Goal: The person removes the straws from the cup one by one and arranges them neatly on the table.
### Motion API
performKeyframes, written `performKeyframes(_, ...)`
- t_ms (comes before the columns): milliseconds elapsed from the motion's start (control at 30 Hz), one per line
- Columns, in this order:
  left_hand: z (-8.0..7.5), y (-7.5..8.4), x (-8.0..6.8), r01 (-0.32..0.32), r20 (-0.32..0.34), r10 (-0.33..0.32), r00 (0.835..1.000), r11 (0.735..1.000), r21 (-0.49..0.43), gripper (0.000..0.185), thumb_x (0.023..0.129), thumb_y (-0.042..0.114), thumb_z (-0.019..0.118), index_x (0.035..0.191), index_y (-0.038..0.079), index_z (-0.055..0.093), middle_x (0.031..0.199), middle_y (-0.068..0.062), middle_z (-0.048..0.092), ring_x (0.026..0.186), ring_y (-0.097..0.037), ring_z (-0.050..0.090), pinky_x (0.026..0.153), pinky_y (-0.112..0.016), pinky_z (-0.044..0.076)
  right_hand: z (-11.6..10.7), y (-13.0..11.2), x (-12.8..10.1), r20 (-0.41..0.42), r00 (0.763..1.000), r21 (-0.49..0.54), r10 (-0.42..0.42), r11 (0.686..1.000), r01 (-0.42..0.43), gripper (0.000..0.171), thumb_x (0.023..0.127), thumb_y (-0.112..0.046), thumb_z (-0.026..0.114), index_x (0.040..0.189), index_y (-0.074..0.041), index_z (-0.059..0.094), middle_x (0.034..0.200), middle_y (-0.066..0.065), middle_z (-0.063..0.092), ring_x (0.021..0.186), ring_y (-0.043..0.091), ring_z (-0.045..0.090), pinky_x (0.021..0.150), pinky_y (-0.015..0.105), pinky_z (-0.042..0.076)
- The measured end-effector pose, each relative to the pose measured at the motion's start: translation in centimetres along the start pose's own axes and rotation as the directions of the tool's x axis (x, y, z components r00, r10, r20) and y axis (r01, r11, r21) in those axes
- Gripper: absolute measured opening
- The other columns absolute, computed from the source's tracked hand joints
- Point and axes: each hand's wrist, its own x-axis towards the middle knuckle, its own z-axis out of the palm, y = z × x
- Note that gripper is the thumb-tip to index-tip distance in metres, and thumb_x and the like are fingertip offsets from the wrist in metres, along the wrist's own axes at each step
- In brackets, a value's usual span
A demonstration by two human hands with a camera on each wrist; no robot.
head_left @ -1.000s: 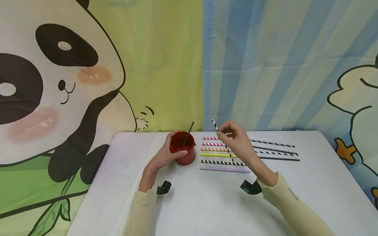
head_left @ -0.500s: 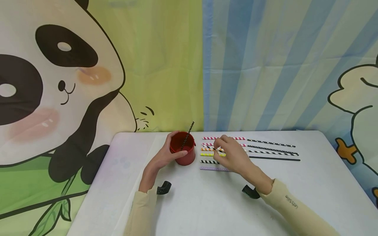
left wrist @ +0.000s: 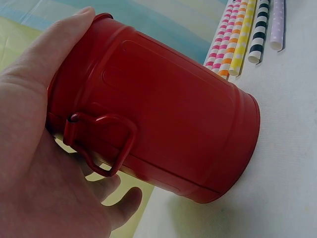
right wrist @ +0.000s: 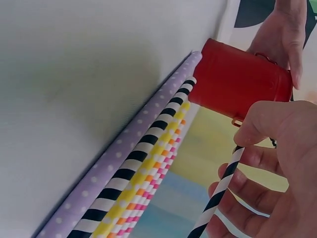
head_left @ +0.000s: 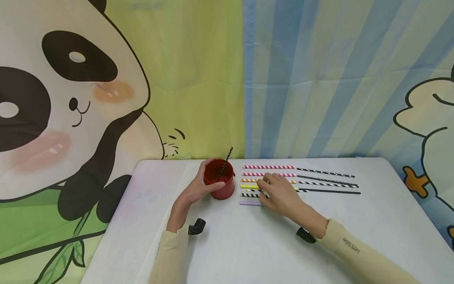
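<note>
My left hand (head_left: 196, 188) grips the small red metal bucket (head_left: 224, 192) from its left side, thumb and fingers around the rim. The left wrist view shows the bucket's wire handle (left wrist: 130, 141). One black dotted paper straw (head_left: 228, 155) leans inside it, its upper end above the rim. In my right hand (head_left: 281, 196), thumb and fingers pinch a black-and-white striped straw (right wrist: 216, 198). That straw is nearly level, low over the row, between the yellow straw (head_left: 248, 186) and another black-and-white striped straw (head_left: 247, 195). My right hand covers part of the row.
Pink striped straws (head_left: 267, 167), an orange one (head_left: 248, 180) and a lavender dotted one (head_left: 250, 203) lie in the left row. Black patterned straws (head_left: 328, 172) and a plain black one (head_left: 335, 191) lie to the right. A printed curtain (head_left: 202, 79) hangs behind the white table (head_left: 248, 244).
My right hand has lowered the striped straw from upright above the row to nearly level, then moved it slightly nearer to me. My left hand and the bucket have stayed still.
</note>
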Motion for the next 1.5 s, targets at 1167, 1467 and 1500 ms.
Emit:
performKeyframes(1167, 0.2, 0.2, 0.1, 0.020, 0.005, -0.020, 1.000, 1.000, -0.004, 0.091, 0.089, 0.023, 0.076, 0.157, 0.027, 0.016, 0.154, -0.006, 0.037, 0.143, -0.030, 0.034, 0.109, -0.052, 0.045, -1.8, 4.6, -5.3, 0.036, 0.996, -0.037, 0.081, 0.996, -0.080, 0.015, 0.079, -0.012, 0.068, 0.091, -0.018, 0.061, 0.087, -0.002, 0.056, 0.076, 0.019, 0.052, 0.064, 0.034, 0.042)
performKeyframes(1467, 0.1, 0.0, 0.1, 0.038, 0.000, -0.038, 0.999, 0.999, -0.003, 0.092, 0.088, 0.022, 0.077, 0.157, 0.028, 0.016, 0.155, -0.006, 0.035, 0.143, -0.032, 0.033, 0.108, -0.053, 0.046, -2.4, 5.7, -6.8, 0.036, 0.994, -0.056, 0.101, 0.994, -0.099, 0.014, 0.077, -0.011, 0.068, 0.089, -0.017, 0.061, 0.085, -0.002, 0.054, 0.074, 0.018, 0.050, 0.062, 0.033, 0.041)
performKeyframes(1500, 0.1, 0.0, 0.1, 0.038, -0.004, -0.038, 0.999, 0.999, 0.001, 0.092, 0.088, 0.024, 0.078, 0.157, 0.031, 0.017, 0.154, -0.005, 0.036, 0.143, -0.030, 0.034, 0.107, -0.052, 0.047, -2.4, 5.8, -7.0, 0.035, 0.995, -0.057, 0.097, 0.994, -0.095, 0.015, 0.077, -0.010, 0.068, 0.088, -0.017, 0.061, 0.085, -0.003, 0.054, 0.074, 0.017, 0.050, 0.062, 0.033, 0.041)
